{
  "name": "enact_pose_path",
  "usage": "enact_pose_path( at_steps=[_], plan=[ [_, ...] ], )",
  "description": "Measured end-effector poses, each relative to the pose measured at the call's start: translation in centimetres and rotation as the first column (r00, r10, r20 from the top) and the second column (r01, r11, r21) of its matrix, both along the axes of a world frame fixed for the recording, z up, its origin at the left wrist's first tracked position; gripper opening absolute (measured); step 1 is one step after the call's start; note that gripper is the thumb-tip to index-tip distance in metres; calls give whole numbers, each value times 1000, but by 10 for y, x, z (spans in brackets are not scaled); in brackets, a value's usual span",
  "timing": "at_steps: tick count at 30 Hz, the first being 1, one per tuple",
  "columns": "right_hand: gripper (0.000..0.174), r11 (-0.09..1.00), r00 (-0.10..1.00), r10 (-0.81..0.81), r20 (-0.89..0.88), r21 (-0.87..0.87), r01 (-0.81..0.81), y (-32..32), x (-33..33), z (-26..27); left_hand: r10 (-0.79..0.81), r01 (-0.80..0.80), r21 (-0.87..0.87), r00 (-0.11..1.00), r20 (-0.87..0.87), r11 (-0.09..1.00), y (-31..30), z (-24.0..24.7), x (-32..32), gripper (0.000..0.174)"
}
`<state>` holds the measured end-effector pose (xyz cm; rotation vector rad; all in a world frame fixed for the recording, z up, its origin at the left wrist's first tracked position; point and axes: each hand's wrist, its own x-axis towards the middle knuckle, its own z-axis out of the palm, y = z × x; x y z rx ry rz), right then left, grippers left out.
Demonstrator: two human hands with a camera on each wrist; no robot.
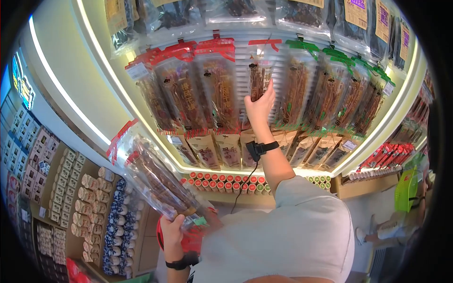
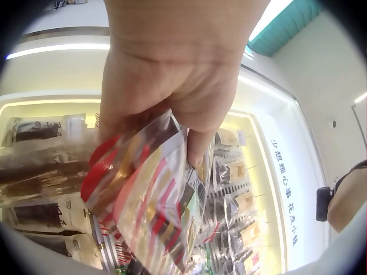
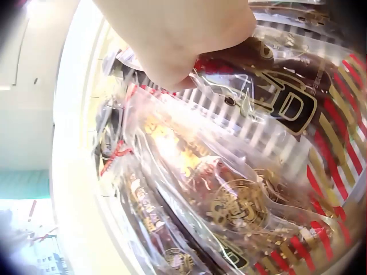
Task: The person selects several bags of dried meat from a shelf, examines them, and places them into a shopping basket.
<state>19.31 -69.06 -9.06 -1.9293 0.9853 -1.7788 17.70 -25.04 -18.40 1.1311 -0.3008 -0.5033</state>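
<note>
My left hand (image 1: 172, 232) grips the lower end of a long clear bag of brown dried sticks (image 1: 158, 177), which slants up to a red top. Up close in the left wrist view, the bag's striped end (image 2: 149, 206) hangs below the palm. At the middle of the rack, my raised right hand (image 1: 261, 107) holds a narrower red-topped bag of dried sticks (image 1: 257, 78) by its lower part. The right wrist view shows that bag's dark printed front (image 3: 281, 97) against the thumb side of the hand, the other fingers hidden.
Red-topped bags (image 1: 185, 94) hang left of the right hand, green-topped bags (image 1: 329, 89) to its right. Paper pouches (image 1: 203, 150) stand below, above rows of red-lidded jars (image 1: 217, 181). A red basket (image 1: 192, 240) is by the left hand. Shelved jars (image 1: 89, 207) line the left.
</note>
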Motion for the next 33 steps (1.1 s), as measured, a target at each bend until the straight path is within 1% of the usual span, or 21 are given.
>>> enact_pose_path(
  at_steps=[2, 4, 5, 7, 9, 10, 11, 12, 13, 14, 15, 16, 17, 18, 20, 22, 24, 26, 30, 32, 33],
  plan=[
    [87, 1000, 1000, 30, 5, -7, -30, 9, -15, 3, -21, 21, 15, 999, 30, 1000, -1, -7, 1, 37],
    [86, 983, 983, 182, 16, 24, -182, 19, -32, 9, -5, 5, -10, 1000, 8, 1000, -7, -7, 1, 38],
    [86, 984, 985, 175, 10, 33, -175, 24, -39, 13, -12, 12, -2, 1000, 0, 1000, -7, -9, 2, 38],
    [85, 963, 962, 271, 43, -4, -271, 32, -50, 18, -22, 22, 0, 1000, -13, 1000, -9, -12, 3, 39],
    [85, 958, 958, 285, 40, -8, -285, 33, -54, 16, -34, 34, 6, 999, -12, 999, -13, -17, 6, 41],
    [85, 951, 950, 309, 39, -14, -309, 32, -53, 10, -36, 36, 10, 999, -9, 999, -12, -21, 6, 42],
    [90, 935, 931, 355, 79, -15, -355, 18, -42, -5, -39, 39, 22, 999, -13, 999, -12, -25, 8, 42],
    [90, 912, 907, 405, 117, 20, -410, 1, -27, -19, -16, 16, -10, 1000, -10, 1000, -19, -24, 9, 41],
    [90, 896, 880, 432, 197, 15, -443, -18, -10, -38, 10, -11, -29, 1000, -22, 1000, -26, -24, 8, 41],
    [90, 939, 930, 343, 135, -56, -339, -39, 5, -56, 12, -12, -9, 999, -50, 1000, -32, -16, 5, 41],
    [91, 921, 918, 389, 78, -54, -386, -59, 13, -71, -103, 107, 21, 985, -139, 994, -29, -10, 9, 42],
    [91, 900, 900, 434, 47, -62, -431, -70, 15, -79, -46, 50, 35, 992, -121, 998, -24, -23, 16, 40],
    [89, 859, 856, 511, 74, -50, -509, -59, 4, -76, 4, 0, 46, 996, -90, 999, -19, -35, 22, 39],
    [86, 813, 807, 582, 100, -60, -579, -58, -5, -70, 13, -5, 69, 993, -116, 998, -20, -34, 27, 39],
    [94, 715, 711, 693, 120, 12, -699, -81, -14, -101, -10, 9, -14, 999, -45, 1000, -21, -31, 29, 43],
    [95, 794, 795, 607, -4, -44, -607, -72, -50, -101, 44, -34, 88, 992, -119, 996, -1, -43, 33, 45],
    [91, 633, 609, 772, 180, -138, -762, -64, -55, -94, 117, -115, 68, 993, -15, 991, 2, -53, 49, 44],
    [90, 682, 699, 714, 36, -260, -684, -71, -52, -96, 198, -196, 74, 980, -24, 978, 5, -61, 52, 39],
    [86, 650, 678, 735, 18, -301, -697, -70, -32, -96, 281, -271, 192, 959, -27, 943, 16, -86, 67, 29],
    [83, 593, 649, 757, 76, -497, -633, -57, -22, -82, 238, -230, 194, 971, -19, 954, 14, -86, 69, 28],
    [79, 418, 334, 906, 262, -423, -804, -71, -21, -96, 250, -245, 118, 968, -28, 962, 8, -87, 67, 28]
  ],
)
